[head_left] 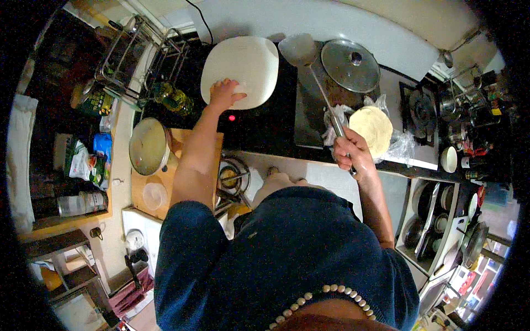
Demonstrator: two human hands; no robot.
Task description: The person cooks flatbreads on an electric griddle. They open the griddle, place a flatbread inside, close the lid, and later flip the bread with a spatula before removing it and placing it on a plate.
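Upper left, the left hand (225, 95) meets a white plate (245, 60), its grip impossible to tell; right of centre, the right hand (353, 151) clutches a spatula (298, 49) beside pale flatbread (372, 129)!

Black countertop (265, 131) is leaving an open lane in front of the white plate (243, 58), plus another btwn plate & spatula (323, 94). Spatula, w/ R hand (353, 151) gripping it, is slanting across any low path from L to glass lid (343, 69) or flatbread (371, 131); crinkled plastic (402, 146) is crowding flatbread's R side, & wire rack (120, 63) + oil bottle (175, 100) are hemming in far L.
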